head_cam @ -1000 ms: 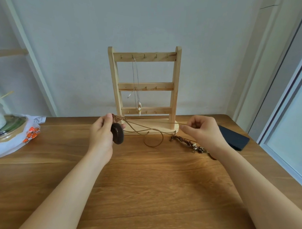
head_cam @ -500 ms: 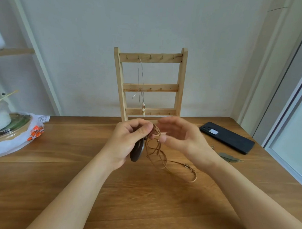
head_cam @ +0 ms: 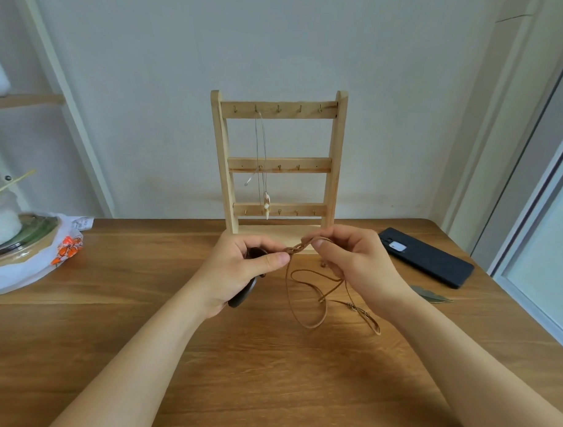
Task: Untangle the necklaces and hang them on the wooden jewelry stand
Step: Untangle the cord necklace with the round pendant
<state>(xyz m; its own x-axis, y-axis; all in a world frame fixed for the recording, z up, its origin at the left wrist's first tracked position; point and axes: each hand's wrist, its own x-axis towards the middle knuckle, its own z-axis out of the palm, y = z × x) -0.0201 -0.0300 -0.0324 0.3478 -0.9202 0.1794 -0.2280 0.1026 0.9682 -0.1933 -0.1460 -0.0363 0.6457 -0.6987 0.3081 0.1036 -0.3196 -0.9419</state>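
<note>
Your left hand (head_cam: 240, 269) pinches the twisted cord (head_cam: 302, 297) w/ its dark pendant (head_cam: 242, 295); right hand (head_cam: 352, 263), at 3 o'clock, pinches it too. Cord is soft, light, hangs above desk (head_cam: 268, 372); stand (head_cam: 277, 163) at 12. Grip near the twist.

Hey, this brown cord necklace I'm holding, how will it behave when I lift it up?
Probably floppy: the brown cord sags in loose loops below your hands. The dark disc pendant in the left hand looks solid, so it would likely swing and pull the cord straight. The strands twisted beside the right hand may catch.
</note>
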